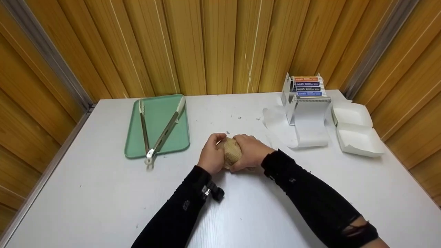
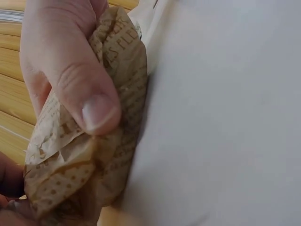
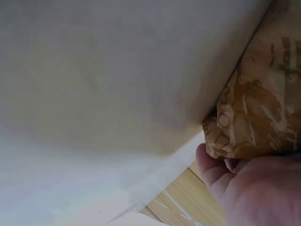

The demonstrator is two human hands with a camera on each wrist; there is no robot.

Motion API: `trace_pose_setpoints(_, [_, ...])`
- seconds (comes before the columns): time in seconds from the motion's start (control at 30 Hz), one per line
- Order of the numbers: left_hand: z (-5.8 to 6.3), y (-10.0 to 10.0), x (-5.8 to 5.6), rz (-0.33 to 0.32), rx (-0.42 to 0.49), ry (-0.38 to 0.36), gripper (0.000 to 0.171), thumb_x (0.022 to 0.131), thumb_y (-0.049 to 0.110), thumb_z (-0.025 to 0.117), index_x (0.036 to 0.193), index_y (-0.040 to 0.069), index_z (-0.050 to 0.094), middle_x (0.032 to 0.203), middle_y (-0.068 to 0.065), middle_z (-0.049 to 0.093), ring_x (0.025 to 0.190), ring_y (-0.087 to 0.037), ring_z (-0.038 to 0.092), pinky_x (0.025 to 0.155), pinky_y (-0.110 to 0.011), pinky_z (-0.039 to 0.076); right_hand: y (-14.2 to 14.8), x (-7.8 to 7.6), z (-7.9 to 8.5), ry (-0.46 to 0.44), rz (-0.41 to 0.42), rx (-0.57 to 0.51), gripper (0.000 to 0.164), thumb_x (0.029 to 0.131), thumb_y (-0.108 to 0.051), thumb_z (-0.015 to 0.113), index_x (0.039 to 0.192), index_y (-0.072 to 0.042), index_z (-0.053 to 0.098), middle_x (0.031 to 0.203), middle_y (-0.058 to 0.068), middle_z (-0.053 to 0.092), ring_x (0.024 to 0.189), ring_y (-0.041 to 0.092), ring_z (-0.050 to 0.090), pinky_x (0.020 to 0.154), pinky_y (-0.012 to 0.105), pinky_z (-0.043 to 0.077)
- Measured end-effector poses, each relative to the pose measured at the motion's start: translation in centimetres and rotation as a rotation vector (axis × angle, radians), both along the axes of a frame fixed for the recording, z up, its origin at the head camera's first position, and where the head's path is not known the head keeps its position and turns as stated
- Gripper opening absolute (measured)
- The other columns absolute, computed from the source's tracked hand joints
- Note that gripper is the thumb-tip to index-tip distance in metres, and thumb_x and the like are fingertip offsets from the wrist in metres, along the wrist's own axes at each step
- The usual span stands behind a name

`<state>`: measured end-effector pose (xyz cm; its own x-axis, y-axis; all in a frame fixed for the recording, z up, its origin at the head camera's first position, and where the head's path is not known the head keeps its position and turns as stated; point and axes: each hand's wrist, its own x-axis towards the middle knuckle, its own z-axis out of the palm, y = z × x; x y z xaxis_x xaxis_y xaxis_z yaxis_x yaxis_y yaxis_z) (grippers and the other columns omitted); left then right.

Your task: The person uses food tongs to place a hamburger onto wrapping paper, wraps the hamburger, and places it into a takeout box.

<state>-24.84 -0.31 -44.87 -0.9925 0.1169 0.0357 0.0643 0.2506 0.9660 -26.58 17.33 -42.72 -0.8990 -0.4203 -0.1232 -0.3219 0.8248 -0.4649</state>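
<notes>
Between my two hands, at the middle of the white table, is a rounded paper-wrapped burger in brown printed paper. My left hand grips its left side, and in the left wrist view the thumb presses on the creased, folded paper. On the other side my right hand holds it, fingers curled round the far edge. The right wrist view has the crumpled, stained-looking wrapper beside the right hand. The food inside is hidden by the paper.
A green tray stands at the back left, with tongs lying spread on it, hinge end over the front rim. At the back right is a roll dispenser with white paper hanging out. An open white clamshell box lies beside it.
</notes>
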Motion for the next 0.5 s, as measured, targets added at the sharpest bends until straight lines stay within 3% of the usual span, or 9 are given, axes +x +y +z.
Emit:
trace_pose_setpoints(0.13, [0.4, 0.1, 0.3, 0.009, -0.060, 0.045, 0.042, 0.099, -0.005, 0.046, 0.138, 0.006, 0.056, 0.155, -0.015, 0.055, 0.148, -0.029, 0.049, 0.125, -0.043, 0.037, -0.1, 0.0, -0.2, 0.019, -0.009, 0.006, 0.089, 0.064, -0.041, 0.098, 0.136, -0.009, 0.057, 0.120, 0.005, 0.064, 0.111, 0.027, 0.058, 0.096, 0.045, 0.051])
trace_pose_setpoints(0.27, [1.8, 0.6, 1.5, -0.023, -0.292, 0.201, 0.036, 0.103, 0.006, 0.054, 0.138, 0.006, 0.059, 0.161, -0.013, 0.049, 0.151, -0.030, 0.046, 0.123, -0.043, 0.041, 0.0, -0.1, -0.3, 0.040, 0.013, 0.013, 0.085, 0.068, -0.044, 0.094, 0.138, -0.011, 0.058, 0.124, 0.005, 0.066, 0.116, 0.029, 0.060, 0.100, 0.045, 0.051])
trace_pose_setpoints(0.37, [2.9, 1.3, 3.0, -0.108, -0.498, 0.296, 0.035, 0.104, 0.014, 0.058, 0.137, 0.007, 0.062, 0.155, -0.010, 0.055, 0.145, -0.026, 0.053, 0.117, -0.042, 0.047, 0.2, -0.3, -0.3, 0.078, 0.069, 0.056, 0.078, 0.079, -0.040, 0.087, 0.145, -0.010, 0.057, 0.138, 0.008, 0.063, 0.130, 0.033, 0.055, 0.111, 0.047, 0.046])
trace_pose_setpoints(0.43, [3.0, 1.8, 3.7, -0.178, -0.581, 0.297, 0.042, 0.101, 0.013, 0.059, 0.143, 0.007, 0.059, 0.153, -0.009, 0.057, 0.144, -0.023, 0.054, 0.117, -0.040, 0.047, 0.2, -0.4, -0.2, 0.079, 0.085, 0.075, 0.076, 0.086, -0.035, 0.081, 0.151, -0.008, 0.052, 0.149, 0.011, 0.056, 0.140, 0.033, 0.047, 0.118, 0.046, 0.043])
trace_pose_setpoints(0.5, [2.7, 1.9, 4.1, -0.240, -0.673, 0.286, 0.054, 0.098, 0.012, 0.059, 0.151, 0.007, 0.052, 0.157, -0.008, 0.052, 0.146, -0.020, 0.050, 0.119, -0.037, 0.045, 0.3, -0.5, -0.2, 0.064, 0.075, 0.078, 0.073, 0.087, -0.030, 0.079, 0.149, -0.006, 0.051, 0.148, 0.014, 0.052, 0.139, 0.032, 0.044, 0.118, 0.044, 0.043])
